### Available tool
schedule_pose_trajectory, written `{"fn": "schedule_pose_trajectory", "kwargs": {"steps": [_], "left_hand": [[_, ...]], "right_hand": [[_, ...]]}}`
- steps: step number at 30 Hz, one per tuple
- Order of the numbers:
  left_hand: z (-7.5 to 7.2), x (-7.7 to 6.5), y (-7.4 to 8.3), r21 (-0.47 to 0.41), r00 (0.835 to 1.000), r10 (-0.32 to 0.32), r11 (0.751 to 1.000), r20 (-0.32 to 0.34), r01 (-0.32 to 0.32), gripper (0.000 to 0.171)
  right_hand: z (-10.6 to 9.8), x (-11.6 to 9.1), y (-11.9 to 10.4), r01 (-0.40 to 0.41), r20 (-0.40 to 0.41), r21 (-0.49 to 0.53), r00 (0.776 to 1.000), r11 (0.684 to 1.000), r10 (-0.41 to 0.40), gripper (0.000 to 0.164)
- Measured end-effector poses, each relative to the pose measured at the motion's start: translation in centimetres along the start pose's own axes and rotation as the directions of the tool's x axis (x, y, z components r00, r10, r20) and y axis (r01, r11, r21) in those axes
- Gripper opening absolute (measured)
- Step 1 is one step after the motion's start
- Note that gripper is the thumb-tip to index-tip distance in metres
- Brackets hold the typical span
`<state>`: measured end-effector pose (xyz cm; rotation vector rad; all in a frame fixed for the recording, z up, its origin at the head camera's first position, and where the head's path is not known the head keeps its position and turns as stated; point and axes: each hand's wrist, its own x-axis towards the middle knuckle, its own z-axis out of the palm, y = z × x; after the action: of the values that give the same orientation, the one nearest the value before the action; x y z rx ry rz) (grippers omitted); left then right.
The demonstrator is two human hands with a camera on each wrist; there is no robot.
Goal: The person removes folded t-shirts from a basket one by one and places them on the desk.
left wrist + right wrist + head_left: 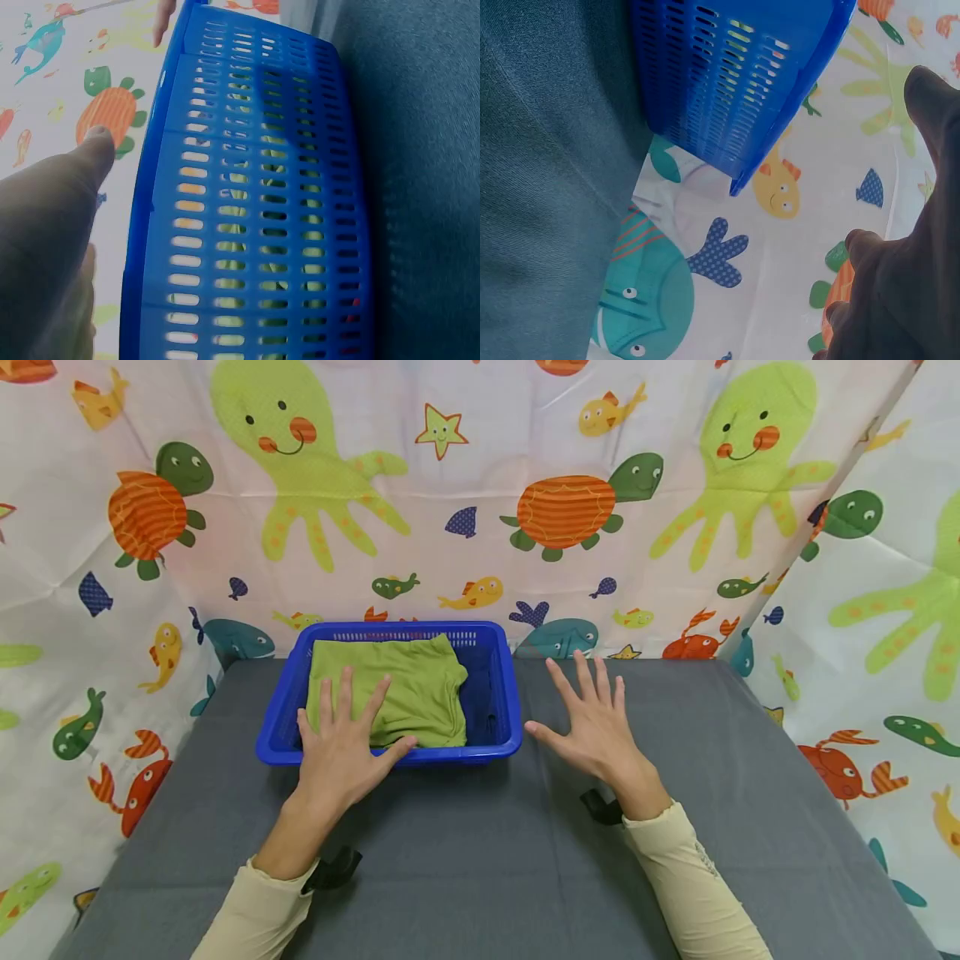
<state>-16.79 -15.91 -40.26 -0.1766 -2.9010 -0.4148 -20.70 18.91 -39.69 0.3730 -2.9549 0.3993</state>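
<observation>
A blue plastic basket point(390, 758) with slotted walls stands at the back of the table, left of the middle. Folded green cloth point(397, 685) fills most of it, and something dark shows at its right inside. My left hand point(341, 760) is spread over the basket's front rim, fingers straight, holding nothing; whether it touches the rim I cannot tell. To the right of the basket, my right hand point(596, 727) is spread above the table, also holding nothing. Both wrist views show the basket's slotted side, with the left thumb point(94, 150) and right fingers point(862, 247) apart from it.
Grey cloth covers the table point(465, 877). Behind it and along both sides hang white curtains point(480, 460) printed with sea animals; the basket stands close to the back one. Each wrist wears a black strap, such as the right wrist strap point(602, 807).
</observation>
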Motion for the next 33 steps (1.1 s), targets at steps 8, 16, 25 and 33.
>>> {"fn": "schedule_pose_trajectory", "kwargs": {"steps": [8, 16, 25, 33], "left_hand": [[-0.7, 0.4, -0.8, -0.019, 0.999, 0.022, 1.0, -0.037, -0.022, 0.092], [-1.4, 0.8, -2.6, -0.155, 0.998, 0.057, 0.987, 0.037, -0.05, 0.088], [-3.2, 1.7, -4.5, -0.292, 0.986, 0.066, 0.956, 0.154, -0.018, 0.086], [-3.9, 3.0, -7.0, -0.441, 0.984, 0.087, 0.897, 0.156, -0.009, 0.086]], "right_hand": [[-1.0, 0.3, -0.3, 0.041, 0.027, -0.014, 0.999, 0.999, -0.041, 0.097], [-1.4, 1.4, -0.9, 0.118, 0.059, 0.015, 0.991, 0.993, -0.119, 0.097], [-2.3, 2.7, -2.3, 0.181, 0.139, 0.266, 0.965, 0.947, -0.223, 0.092], [-2.5, 5.2, -4.2, 0.2, 0.192, 0.569, 0.911, 0.797, -0.365, 0.094]]}}
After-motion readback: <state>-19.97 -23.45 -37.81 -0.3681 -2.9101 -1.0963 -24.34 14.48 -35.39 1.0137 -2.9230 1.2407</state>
